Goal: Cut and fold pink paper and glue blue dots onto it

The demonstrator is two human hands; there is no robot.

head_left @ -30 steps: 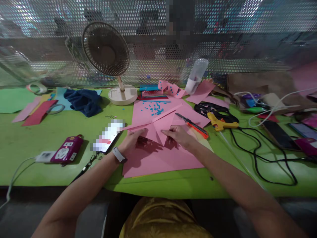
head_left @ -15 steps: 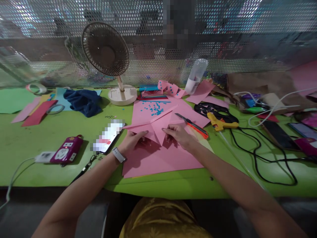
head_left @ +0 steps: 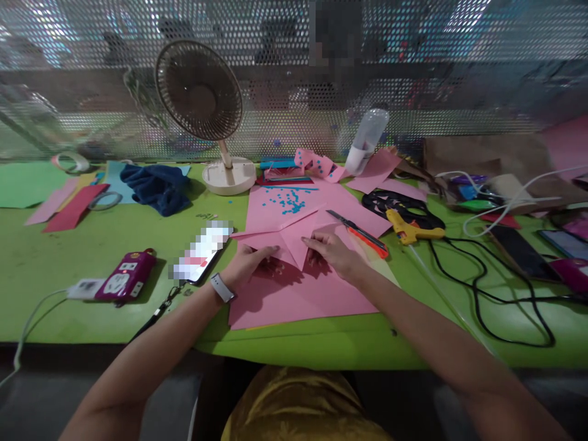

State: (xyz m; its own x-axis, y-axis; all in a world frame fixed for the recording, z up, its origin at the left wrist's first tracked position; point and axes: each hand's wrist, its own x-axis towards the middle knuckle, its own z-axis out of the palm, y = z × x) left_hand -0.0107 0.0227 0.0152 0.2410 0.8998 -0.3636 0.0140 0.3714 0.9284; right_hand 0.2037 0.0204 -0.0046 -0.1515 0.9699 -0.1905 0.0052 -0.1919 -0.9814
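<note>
- Across the view: a green counter point(head_left: 46, 263), glossy, with dark scribbles point(head_left: 204, 215) on its top.
- At the middle, close over a large pink sheet point(head_left: 305, 300): the folded paper point(head_left: 289, 245), also pink, with a sharp tip toward the near edge.
- At its left side: the left hand point(head_left: 248, 264), pinching the folded paper between thumb and fingers.
- At its right side: the right hand point(head_left: 333, 252), pinching the same paper, thumb against fingertips.
- On the far part of the pink sheet: scattered blue bits point(head_left: 290, 201).
- Just right of the folded paper: an orange-handled cutter point(head_left: 361, 234), laid aslant; farther right, a yellow glue gun point(head_left: 408, 230) by a black cord point(head_left: 480, 269).
- Left of the left hand: a lit phone point(head_left: 202, 252); beyond it, a purple socket block point(head_left: 128, 277) with a white plug.
- At the back left: a green sheet point(head_left: 27, 184), a roll of tape point(head_left: 71, 162), coloured strips, a crumpled blue cloth point(head_left: 156, 188).
- At the back, near the wall: a white fan point(head_left: 199, 92), upright; a clear bottle point(head_left: 368, 138), tilted.
- At the back right: brown paper point(head_left: 473, 153) and a white cable point(head_left: 505, 202).
- Behind everything: a perforated metal wall point(head_left: 285, 79), with blurred shapes and bright glints through its holes.
- Below the counter: grey floor point(head_left: 169, 392), dim.
</note>
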